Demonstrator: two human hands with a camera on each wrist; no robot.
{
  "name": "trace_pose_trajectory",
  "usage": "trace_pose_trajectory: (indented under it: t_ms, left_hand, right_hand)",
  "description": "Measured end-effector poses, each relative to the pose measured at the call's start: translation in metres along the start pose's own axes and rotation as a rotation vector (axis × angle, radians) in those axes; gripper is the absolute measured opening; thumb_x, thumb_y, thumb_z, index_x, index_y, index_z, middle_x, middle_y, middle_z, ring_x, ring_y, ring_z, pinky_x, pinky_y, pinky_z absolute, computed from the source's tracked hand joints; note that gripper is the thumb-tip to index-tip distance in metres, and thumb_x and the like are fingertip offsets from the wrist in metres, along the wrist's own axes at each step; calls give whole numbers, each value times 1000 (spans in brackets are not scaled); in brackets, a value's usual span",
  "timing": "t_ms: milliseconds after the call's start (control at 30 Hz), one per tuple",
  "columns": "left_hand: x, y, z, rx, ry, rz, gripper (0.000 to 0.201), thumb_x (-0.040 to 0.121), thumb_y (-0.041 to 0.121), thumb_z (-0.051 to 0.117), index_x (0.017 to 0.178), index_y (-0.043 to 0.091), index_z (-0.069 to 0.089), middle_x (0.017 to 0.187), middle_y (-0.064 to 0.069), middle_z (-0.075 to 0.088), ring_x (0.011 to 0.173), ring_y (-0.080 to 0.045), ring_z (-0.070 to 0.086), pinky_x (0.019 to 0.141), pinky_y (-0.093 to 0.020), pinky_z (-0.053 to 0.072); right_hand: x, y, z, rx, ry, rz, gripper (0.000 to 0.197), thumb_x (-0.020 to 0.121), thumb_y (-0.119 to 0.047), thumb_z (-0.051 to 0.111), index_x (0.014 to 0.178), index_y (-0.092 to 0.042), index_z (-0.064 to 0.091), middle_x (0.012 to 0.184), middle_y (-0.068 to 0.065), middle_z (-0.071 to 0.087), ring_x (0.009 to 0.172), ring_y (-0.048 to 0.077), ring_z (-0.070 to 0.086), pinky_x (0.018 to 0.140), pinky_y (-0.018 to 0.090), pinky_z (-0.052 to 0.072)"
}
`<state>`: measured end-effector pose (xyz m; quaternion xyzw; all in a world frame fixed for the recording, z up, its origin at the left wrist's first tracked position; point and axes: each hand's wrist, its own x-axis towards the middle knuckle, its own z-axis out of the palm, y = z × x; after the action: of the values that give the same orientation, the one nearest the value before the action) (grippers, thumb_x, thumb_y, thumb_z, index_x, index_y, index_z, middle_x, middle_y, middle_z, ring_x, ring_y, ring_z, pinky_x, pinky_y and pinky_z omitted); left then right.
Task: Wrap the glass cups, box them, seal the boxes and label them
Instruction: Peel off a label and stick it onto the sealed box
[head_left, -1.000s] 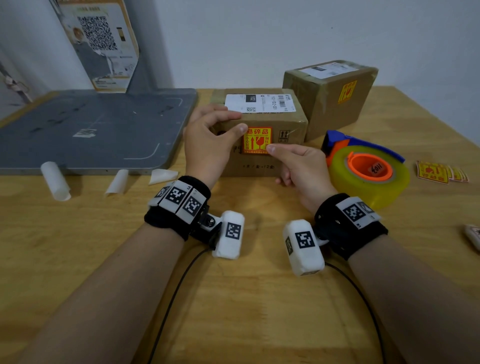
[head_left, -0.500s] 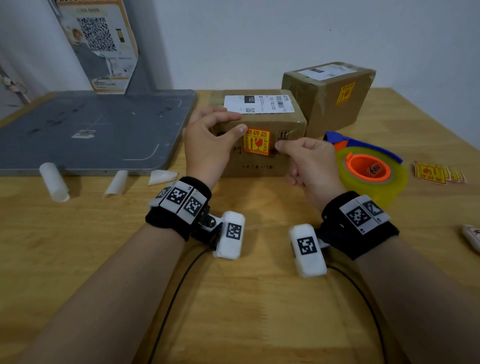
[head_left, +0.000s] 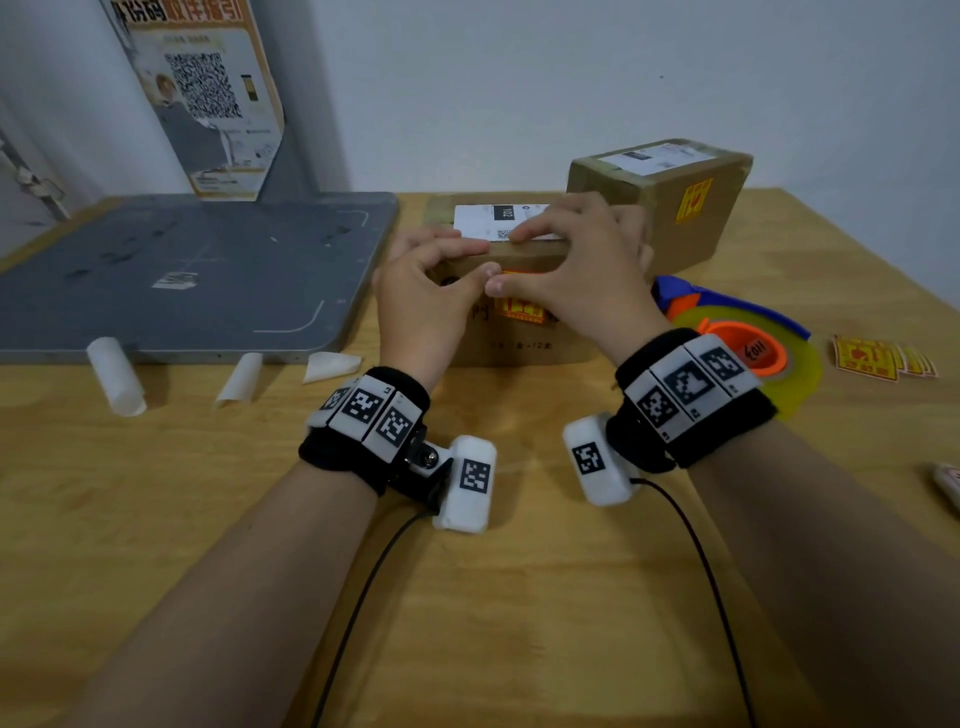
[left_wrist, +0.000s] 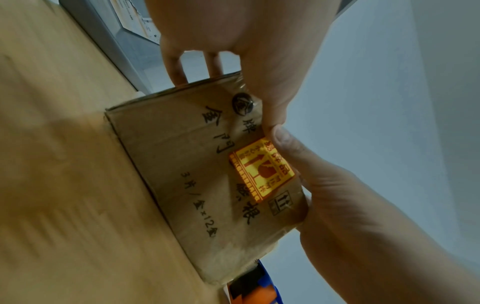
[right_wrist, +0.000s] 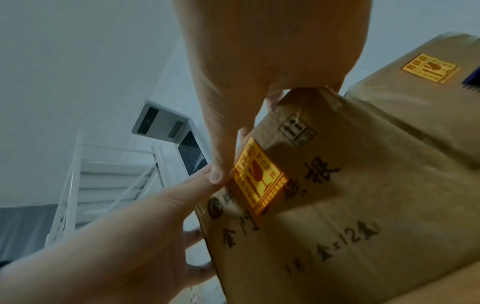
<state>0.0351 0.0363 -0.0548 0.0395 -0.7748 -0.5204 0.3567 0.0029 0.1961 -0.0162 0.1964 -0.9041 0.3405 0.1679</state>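
A taped cardboard box (head_left: 524, 343) stands on the wooden table in front of me, with a white shipping label (head_left: 493, 218) on top and a yellow fragile sticker (head_left: 522, 312) on its front face. My left hand (head_left: 467, 260) grips the top front edge near the left corner, fingers over the top and thumb on the front. My right hand (head_left: 524, 260) grips the same edge beside it, fingers lying on the shipping label. In the left wrist view the two thumb tips meet just above the sticker (left_wrist: 262, 170) on the box (left_wrist: 182, 195). The right wrist view shows the sticker (right_wrist: 257, 176) beside my thumb.
A second sealed, labelled box (head_left: 665, 208) stands right behind. To the right lie a tape dispenser (head_left: 748, 353) and a small pile of fragile stickers (head_left: 878, 358). A grey board (head_left: 182, 275) fills the left, with curled backing papers (head_left: 114, 374) along its near edge.
My right hand has left the front of the box by the sticker and risen to its top edge, fingers now over the shipping label. The left hand has kept its hold.
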Motion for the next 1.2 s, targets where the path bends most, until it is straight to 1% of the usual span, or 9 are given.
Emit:
trace_pose_trajectory:
  t_ms: [167, 333, 433, 533, 700, 800, 900, 1033, 1200]
  left_hand:
    - [2, -3, 1, 19, 6, -4, 22, 78, 33, 87, 94, 43, 76, 111, 24, 58, 121, -14, 55, 106, -42, 47]
    - [2, -3, 0, 41, 7, 10, 23, 78, 35, 87, 91, 48, 74, 114, 23, 59, 123, -16, 54, 106, -42, 47]
    - [2, -3, 0, 67, 2, 5, 21, 77, 39, 86, 89, 50, 73, 116, 22, 57, 123, -16, 53, 106, -42, 47]
    - [3, 0, 2, 116, -5, -18, 27, 72, 41, 89, 89, 48, 70, 117, 19, 54, 123, -17, 50, 106, -40, 46]
    - [4, 7, 5, 259, -59, -56, 48, 67, 33, 95, 101, 45, 63, 121, 16, 45, 124, -17, 40, 104, -31, 42]
    - [3, 6, 4, 332, -86, -49, 63, 62, 29, 97, 109, 44, 57, 122, 17, 39, 123, -17, 38, 101, -29, 39]
    - [2, 5, 5, 390, -99, -35, 72, 61, 28, 97, 117, 43, 55, 124, 17, 36, 123, -19, 36, 100, -29, 36]
    - [1, 4, 5, 391, -82, -22, 73, 60, 30, 97, 119, 40, 57, 123, 16, 37, 121, -18, 36, 96, -27, 36]
    - [3, 5, 6, 305, -23, 2, 54, 63, 43, 94, 107, 39, 63, 117, 15, 45, 117, -17, 41, 91, -26, 37]
  right_hand:
    - [10, 9, 2, 15, 27, -25, 31, 73, -56, 85, 100, -49, 71, 122, -18, 57, 127, 20, 34, 99, 35, 30]
    - [19, 30, -3, 203, 5, -53, 35, 71, -44, 90, 103, -43, 76, 113, -21, 66, 127, 18, 43, 107, 26, 36]
    - [22, 40, -6, 281, -26, -51, 35, 71, -42, 91, 103, -41, 79, 113, -23, 71, 129, 17, 53, 109, 37, 47]
    - [23, 43, -4, 300, -12, -47, 34, 70, -41, 92, 102, -38, 81, 115, -21, 72, 130, 16, 55, 108, 37, 49]
    - [18, 33, -11, 190, -29, 10, 42, 69, -36, 94, 102, -47, 71, 131, -3, 50, 121, 14, 50, 109, 25, 41]
    - [16, 26, -13, 34, -88, -37, 50, 69, -34, 94, 108, -43, 65, 121, -10, 41, 126, 21, 37, 105, 31, 35]
    - [19, 23, -10, -103, -121, -55, 63, 67, -35, 95, 119, -38, 60, 125, -9, 40, 129, 23, 28, 97, 28, 26]
    - [19, 25, -7, -142, -105, -76, 74, 63, -35, 97, 125, -34, 57, 133, -3, 41, 127, 24, 28, 96, 28, 29]
    - [19, 25, -5, -118, -53, -90, 66, 62, -44, 96, 118, -31, 62, 117, -11, 40, 112, 15, 26, 88, 27, 28]
